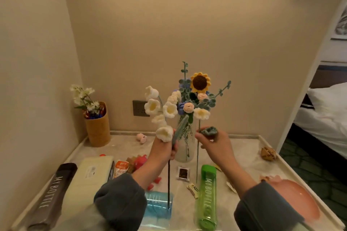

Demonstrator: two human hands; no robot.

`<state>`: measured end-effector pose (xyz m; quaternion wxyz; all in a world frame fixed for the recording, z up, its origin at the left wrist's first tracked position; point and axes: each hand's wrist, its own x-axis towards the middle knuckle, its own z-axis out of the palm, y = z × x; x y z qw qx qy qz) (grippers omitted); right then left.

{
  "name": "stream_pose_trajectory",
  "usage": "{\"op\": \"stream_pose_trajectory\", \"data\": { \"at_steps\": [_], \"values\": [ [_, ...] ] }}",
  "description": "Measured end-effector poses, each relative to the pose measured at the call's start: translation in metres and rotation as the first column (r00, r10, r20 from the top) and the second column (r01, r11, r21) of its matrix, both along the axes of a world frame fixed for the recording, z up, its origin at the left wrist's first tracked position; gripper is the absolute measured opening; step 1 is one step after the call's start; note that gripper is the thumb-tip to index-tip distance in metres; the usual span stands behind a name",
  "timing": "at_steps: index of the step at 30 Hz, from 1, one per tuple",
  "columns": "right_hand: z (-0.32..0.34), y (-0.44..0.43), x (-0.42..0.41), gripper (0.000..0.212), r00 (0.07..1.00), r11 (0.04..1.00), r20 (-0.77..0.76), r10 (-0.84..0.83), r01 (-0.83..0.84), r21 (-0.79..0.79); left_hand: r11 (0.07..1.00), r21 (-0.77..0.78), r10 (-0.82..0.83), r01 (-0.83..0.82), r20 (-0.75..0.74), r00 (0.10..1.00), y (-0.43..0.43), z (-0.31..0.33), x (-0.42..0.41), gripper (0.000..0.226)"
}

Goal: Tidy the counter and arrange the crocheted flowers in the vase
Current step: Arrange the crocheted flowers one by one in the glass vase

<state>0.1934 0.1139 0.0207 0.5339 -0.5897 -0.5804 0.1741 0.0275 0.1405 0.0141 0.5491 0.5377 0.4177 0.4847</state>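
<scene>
At the pale marble surface (244, 148), the clear glass vase (185, 154) is part-filled; left hand (163, 149) fingers grip a white crocheted bell-flower spray (152, 106), right hand (214, 144) fingers pinch a green-stemmed white crocheted bloom (201, 113), both outside the vase, and the green plastic bottle (207, 193) and wrappers are not yet cleared.

- Left hand (163, 149): fingers curled round the dark stem of a spray of white crocheted bell flowers (158, 107), held upright just left of the vase.
- Right hand (213, 143): pinches the thin green stem of a single white crocheted bloom (201, 113). A grey-green crocheted leaf (209, 131) is bunched at its fingertips.
- Clear glass vase (185, 153): stands on the pale marble-look table (242, 148) between both hands and holds a crocheted yellow sunflower (200, 82) among other blooms.
- Green transparent bottle (207, 197): lies on its side nearer the camera.
</scene>
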Motion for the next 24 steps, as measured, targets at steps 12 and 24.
{"op": "stream_pose_trajectory", "data": {
  "at_steps": [12, 24],
  "values": [
    [0.061, 0.062, -0.004, 0.004, 0.989, 0.953, -0.148, -0.009, 0.054, 0.298, 0.998, -0.06, -0.013, 0.026, 0.214, 0.977, 0.08, 0.036, 0.02, 0.019],
    [0.08, 0.092, -0.029, 0.009, 0.989, 0.844, -0.016, -0.145, 0.132, 0.52, 0.975, -0.165, -0.126, 0.148, 0.14, 0.982, 0.146, 0.042, 0.027, 0.034]
  ]
}}
